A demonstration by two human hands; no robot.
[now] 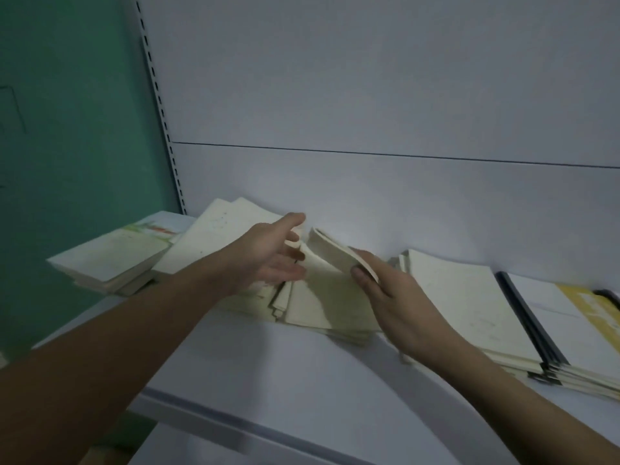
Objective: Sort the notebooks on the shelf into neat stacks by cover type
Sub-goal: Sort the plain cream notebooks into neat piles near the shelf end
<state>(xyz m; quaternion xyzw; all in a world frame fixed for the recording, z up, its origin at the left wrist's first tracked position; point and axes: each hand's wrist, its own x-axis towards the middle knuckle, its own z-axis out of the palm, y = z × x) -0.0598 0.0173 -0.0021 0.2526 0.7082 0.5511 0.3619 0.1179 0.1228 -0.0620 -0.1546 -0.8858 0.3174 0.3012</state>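
Maybe halfway: stacks at 9 [110, 260] and 3 o'clock [469, 307] are looking sorted, right hand [399, 303] is pinching a bent notebook [332, 260] off the messy middle pile [322, 307], left hand [275, 256] open.

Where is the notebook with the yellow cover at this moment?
In the head view the yellow-covered notebook lies at the far right of the shelf, on top of the right-hand stack, right of the dark-spined notebook.

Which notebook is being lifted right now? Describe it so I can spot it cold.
On the white shelf, find the messy cream pile in the middle, between the two hands. The cream notebook is on top, its far edge curled upward, pinched by the right hand while the left hand reaches toward it. Its neighbours all lie flat; it alone is bent upward.
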